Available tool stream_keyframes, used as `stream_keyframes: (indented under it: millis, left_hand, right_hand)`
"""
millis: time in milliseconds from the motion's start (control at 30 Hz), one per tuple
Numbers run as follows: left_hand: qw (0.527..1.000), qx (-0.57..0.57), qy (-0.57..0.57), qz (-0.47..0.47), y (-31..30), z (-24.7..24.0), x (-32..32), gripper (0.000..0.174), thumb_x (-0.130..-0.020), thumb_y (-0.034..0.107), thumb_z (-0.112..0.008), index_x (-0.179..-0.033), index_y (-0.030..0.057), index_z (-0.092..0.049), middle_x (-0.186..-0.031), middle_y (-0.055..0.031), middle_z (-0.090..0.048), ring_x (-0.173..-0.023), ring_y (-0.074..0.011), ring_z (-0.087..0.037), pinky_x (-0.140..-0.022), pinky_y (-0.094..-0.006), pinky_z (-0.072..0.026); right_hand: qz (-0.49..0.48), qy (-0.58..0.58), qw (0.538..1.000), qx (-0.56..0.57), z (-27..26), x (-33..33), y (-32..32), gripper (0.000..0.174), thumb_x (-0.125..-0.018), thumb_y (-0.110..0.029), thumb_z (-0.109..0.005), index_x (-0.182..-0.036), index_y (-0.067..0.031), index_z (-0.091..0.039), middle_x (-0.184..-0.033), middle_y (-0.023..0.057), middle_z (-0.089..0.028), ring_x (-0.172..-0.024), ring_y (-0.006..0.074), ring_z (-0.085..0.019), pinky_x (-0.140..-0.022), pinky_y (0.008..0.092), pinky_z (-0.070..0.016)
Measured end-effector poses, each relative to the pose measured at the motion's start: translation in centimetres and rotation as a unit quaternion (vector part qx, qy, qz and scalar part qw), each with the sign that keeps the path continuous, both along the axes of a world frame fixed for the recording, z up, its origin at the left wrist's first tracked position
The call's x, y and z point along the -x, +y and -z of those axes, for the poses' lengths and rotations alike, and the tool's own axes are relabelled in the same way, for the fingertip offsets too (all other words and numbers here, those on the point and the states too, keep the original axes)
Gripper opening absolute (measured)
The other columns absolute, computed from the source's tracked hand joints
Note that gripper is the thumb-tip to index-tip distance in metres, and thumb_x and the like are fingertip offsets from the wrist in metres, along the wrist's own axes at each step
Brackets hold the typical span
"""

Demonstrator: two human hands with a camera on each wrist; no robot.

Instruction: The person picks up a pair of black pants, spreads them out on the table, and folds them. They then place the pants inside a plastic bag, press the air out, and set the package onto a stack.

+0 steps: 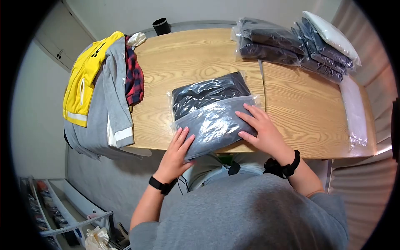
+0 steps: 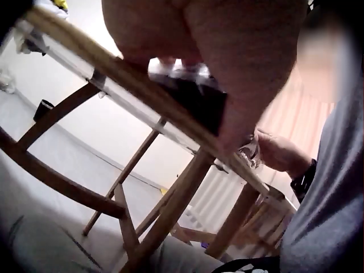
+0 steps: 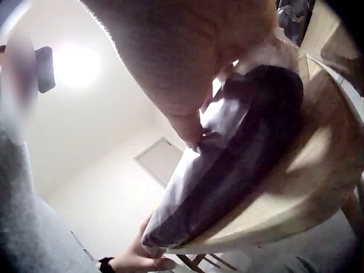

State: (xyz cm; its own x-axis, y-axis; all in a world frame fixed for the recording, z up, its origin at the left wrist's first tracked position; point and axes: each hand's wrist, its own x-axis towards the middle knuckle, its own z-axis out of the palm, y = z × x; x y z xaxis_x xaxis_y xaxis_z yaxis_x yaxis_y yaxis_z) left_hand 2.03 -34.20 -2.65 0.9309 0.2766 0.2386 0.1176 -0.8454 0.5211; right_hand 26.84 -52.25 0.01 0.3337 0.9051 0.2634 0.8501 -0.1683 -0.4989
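Note:
A dark folded garment in a glossy clear plastic bag (image 1: 210,91) lies flat on the table. Overlapping its near part is a frosted zip bag (image 1: 216,125) with a grey-blue folded piece inside, its near side reaching over the table's front edge. My left hand (image 1: 171,160) rests with its fingers on this bag's left end, the thumb by the lower corner. Spread across the right end are the fingers of my right hand (image 1: 264,131). In the right wrist view, right fingertips press on the top of the dark bagged bundle (image 3: 244,133).
Hooded and yellow jackets (image 1: 93,79) hang over the table's left end beside a plaid shirt (image 1: 134,77). Bagged dark garments (image 1: 271,41) are stacked at the back right, with a white bagged one (image 1: 331,35) on top. Plastic bags (image 1: 354,108) lie along the right edge.

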Motion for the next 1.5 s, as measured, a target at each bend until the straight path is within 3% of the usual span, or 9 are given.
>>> stream_keyframes:
  millis: [100,333,433,600,733,800,967,1233,1500]
  left_hand:
    - [0.997,-0.044,-0.062,-0.010,0.7,1.8,-0.4,0.070,-0.065,-0.009,-0.063,-0.130,0.0068,-0.047,-0.139,-0.0143,-0.042,-0.130,-0.0350,-0.037,-0.105,-0.0416,-0.0345]
    - [0.995,-0.013,-0.097,-0.027,1.8,-3.9,-0.5,0.056,-0.068,-0.005,-0.066,-0.122,0.0035,-0.055,-0.123,-0.0149,-0.058,-0.112,-0.0318,-0.056,-0.095,-0.0362,-0.0447]
    - [0.981,0.084,-0.150,-0.089,3.0,-6.7,-0.5,0.052,-0.074,0.005,-0.071,-0.123,0.0026,-0.054,-0.115,-0.0147,-0.063,-0.108,-0.0248,-0.061,-0.091,-0.0319,-0.0453]
    - [0.922,0.190,-0.315,-0.121,6.8,-7.1,-4.3,0.039,-0.083,0.015,-0.068,-0.116,-0.0006,-0.054,-0.091,-0.0049,-0.061,-0.075,-0.0090,-0.053,-0.063,-0.0262,-0.0430]
    - [0.916,0.143,-0.321,-0.193,9.6,-6.0,-7.9,0.036,-0.098,0.028,-0.044,-0.116,-0.0025,-0.050,-0.099,-0.0077,-0.059,-0.086,-0.0183,-0.054,-0.080,-0.0294,-0.0427]
    - [0.908,0.199,-0.309,-0.201,11.5,-4.2,-8.7,0.037,-0.099,0.025,-0.043,-0.125,-0.0021,-0.044,-0.117,-0.0095,-0.052,-0.104,-0.0163,-0.046,-0.093,-0.0270,-0.0351]
    - [0.926,0.239,-0.281,-0.076,10.8,-3.2,-8.0,0.048,-0.076,0.010,-0.074,-0.116,-0.0003,-0.050,-0.104,-0.0093,-0.062,-0.092,-0.0170,-0.060,-0.077,-0.0299,-0.0464]
    - [0.958,0.069,-0.202,-0.189,8.1,-7.8,-6.8,0.030,-0.079,0.020,-0.071,-0.094,-0.0036,-0.063,-0.079,-0.0182,-0.067,-0.071,-0.0295,-0.066,-0.065,-0.0328,-0.0487]
    - [0.950,0.180,0.113,-0.228,7.2,-6.0,-5.2,0.053,-0.086,0.046,-0.061,-0.080,-0.0064,-0.062,-0.062,-0.0063,-0.058,-0.053,-0.0138,-0.053,-0.050,-0.0281,-0.0426]
  right_hand:
    - [-0.010,0.022,1.000,-0.004,0.1,-0.6,0.1,0.053,-0.080,-0.033,-0.068,-0.129,-0.0202,-0.052,-0.137,0.0122,-0.044,-0.127,0.0358,-0.039,-0.103,0.0422,-0.0364]
    - [-0.046,0.267,0.962,0.028,-3.8,-3.5,-1.0,0.069,-0.077,-0.037,-0.072,-0.132,-0.0057,-0.045,-0.136,0.0151,-0.045,-0.125,0.0301,-0.044,-0.104,0.0382,-0.0337]
    - [-0.122,0.462,0.876,-0.058,-5.7,-5.3,-1.0,0.081,-0.070,-0.032,-0.079,-0.135,-0.0034,-0.040,-0.131,0.0105,-0.047,-0.125,0.0212,-0.042,-0.105,0.0328,-0.0314]
    - [-0.127,0.442,0.881,-0.110,-5.8,-7.1,2.7,0.089,-0.062,-0.017,-0.083,-0.135,-0.0048,-0.035,-0.129,0.0085,-0.047,-0.123,0.0199,-0.042,-0.105,0.0313,-0.0304]
    - [-0.063,0.364,0.923,-0.110,-5.3,-8.0,7.3,0.092,-0.064,-0.007,-0.081,-0.139,-0.0052,-0.028,-0.127,0.0081,-0.049,-0.121,0.0189,-0.042,-0.102,0.0305,-0.0335]
    - [-0.045,0.490,0.865,-0.103,-5.0,-8.3,8.7,0.093,-0.065,-0.004,-0.080,-0.140,-0.0046,-0.025,-0.127,0.0082,-0.050,-0.118,0.0190,-0.046,-0.100,0.0297,-0.0360]
    - [-0.077,0.462,0.883,-0.019,-4.4,-8.5,8.5,0.055,-0.072,-0.003,-0.075,-0.123,0.0010,-0.053,-0.118,0.0100,-0.060,-0.110,0.0193,-0.053,-0.097,0.0297,-0.0399]
    - [-0.031,0.384,0.918,-0.091,-5.4,-7.8,7.7,0.043,-0.080,-0.017,-0.073,-0.115,0.0014,-0.057,-0.105,0.0075,-0.064,-0.095,0.0145,-0.058,-0.086,0.0271,-0.0456]
    - [0.036,0.460,0.885,0.057,-2.8,-7.4,5.6,0.047,-0.087,-0.038,-0.065,-0.111,0.0027,-0.060,-0.098,0.0093,-0.065,-0.086,0.0140,-0.060,-0.076,0.0270,-0.0477]
